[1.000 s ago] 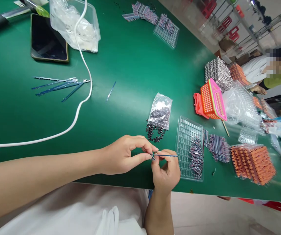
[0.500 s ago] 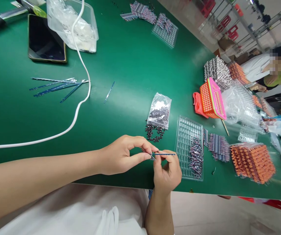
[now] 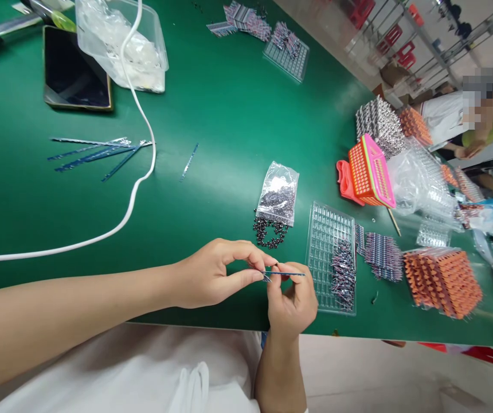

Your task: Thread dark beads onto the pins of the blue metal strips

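My left hand [image 3: 216, 272] is closed in a pinch at the left end of a thin blue strip [image 3: 292, 273], where a few short, thin pieces also poke out between the fingertips. My right hand [image 3: 292, 301] meets it there, thumb and forefinger pinched at the same strip, which lies across its fingers. What exactly sits between the touching fingertips is partly hidden. Small dark beads [image 3: 270, 233] lie in a loose ring just beyond the hands, below a clear bag [image 3: 278, 192] holding more of them. Right of the hands is a clear compartment tray [image 3: 321, 258] with a heap of thin striped pieces [image 3: 343, 275].
Blue strips [image 3: 96, 158] and a white cable [image 3: 132, 201] lie to the left, below a phone [image 3: 74, 69] and a plastic tub [image 3: 156, 51]. Rightward are striped bundles [image 3: 383, 256], an orange stack [image 3: 442, 281] and a basket [image 3: 364, 172]. Another person's arm [image 3: 472, 143] shows far right.
The view has shifted slightly. Both hands stay pinched together, and the blue strip's right end has tipped down a little.
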Motion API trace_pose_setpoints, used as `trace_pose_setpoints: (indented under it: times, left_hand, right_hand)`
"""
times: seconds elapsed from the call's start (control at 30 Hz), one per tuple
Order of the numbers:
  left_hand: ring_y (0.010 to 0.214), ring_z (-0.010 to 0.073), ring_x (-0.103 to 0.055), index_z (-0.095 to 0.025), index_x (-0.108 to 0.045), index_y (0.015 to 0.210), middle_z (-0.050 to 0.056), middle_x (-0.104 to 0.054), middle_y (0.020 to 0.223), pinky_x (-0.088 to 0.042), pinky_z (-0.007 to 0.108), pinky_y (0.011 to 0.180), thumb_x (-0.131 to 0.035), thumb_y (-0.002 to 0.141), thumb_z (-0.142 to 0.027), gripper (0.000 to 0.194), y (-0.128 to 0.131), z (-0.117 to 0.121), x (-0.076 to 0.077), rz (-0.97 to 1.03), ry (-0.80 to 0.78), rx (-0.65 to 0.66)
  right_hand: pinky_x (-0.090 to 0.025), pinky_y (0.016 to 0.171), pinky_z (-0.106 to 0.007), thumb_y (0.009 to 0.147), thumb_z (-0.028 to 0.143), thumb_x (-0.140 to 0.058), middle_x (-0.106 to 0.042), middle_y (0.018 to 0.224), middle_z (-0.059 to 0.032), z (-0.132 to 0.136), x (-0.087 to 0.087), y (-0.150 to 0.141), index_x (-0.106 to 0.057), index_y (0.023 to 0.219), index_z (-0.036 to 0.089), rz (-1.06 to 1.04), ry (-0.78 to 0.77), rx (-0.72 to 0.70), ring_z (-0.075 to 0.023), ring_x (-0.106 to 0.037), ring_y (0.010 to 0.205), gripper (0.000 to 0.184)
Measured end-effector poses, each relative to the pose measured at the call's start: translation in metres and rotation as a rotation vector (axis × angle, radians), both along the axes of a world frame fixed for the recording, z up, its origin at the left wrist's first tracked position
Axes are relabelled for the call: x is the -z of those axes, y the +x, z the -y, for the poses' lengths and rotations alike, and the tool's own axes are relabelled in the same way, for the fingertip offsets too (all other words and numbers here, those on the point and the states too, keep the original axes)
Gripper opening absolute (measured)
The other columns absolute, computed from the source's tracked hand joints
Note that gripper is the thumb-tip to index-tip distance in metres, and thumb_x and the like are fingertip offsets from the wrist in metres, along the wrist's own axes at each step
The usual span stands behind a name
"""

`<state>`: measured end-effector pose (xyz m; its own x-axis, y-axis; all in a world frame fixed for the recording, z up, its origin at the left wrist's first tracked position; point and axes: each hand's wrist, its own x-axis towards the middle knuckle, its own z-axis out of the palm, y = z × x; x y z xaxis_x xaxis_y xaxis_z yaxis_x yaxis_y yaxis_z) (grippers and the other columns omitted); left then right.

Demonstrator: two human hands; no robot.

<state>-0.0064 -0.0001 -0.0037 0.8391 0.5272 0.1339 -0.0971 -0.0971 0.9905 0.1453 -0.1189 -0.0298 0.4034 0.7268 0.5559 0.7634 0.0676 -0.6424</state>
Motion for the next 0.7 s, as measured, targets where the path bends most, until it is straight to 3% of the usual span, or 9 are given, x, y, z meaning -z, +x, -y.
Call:
trace_pose_setpoints:
  times: [0.43, 0.7]
  left_hand:
    - [0.104, 0.017, -0.07, -0.017, -0.066, 0.093, 0.007, -0.076, 0.111, -0.054, 0.029, 0.093, -0.06, 0.092, -0.017, 0.007, 0.0004, 0.0012, 0.0005, 0.024, -0.027, -0.009]
    - [0.103, 0.0158, -0.069, -0.017, -0.067, 0.093, 0.007, -0.075, 0.116, -0.054, 0.029, 0.092, -0.061, 0.09, -0.011, 0.009, 0.0013, 0.0013, 0.0012, 0.075, 0.116, -0.011]
  right_hand:
    - [-0.053, 0.06, -0.025, 0.088, 0.011, -0.066, -0.066, 0.083, -0.0009, 0.0008, 0.001, 0.0011, -0.063, 0.096, 0.022, 0.016, 0.004, 0.0, -0.0122, -0.064, 0.073, 0.014]
    - [-0.052, 0.06, -0.024, 0.089, 0.013, -0.065, -0.064, 0.082, 0.0001, -0.0007, -0.0029, -0.0005, -0.063, 0.095, 0.021, 0.009, -0.006, 0.026, -0.0108, -0.062, 0.069, 0.01]
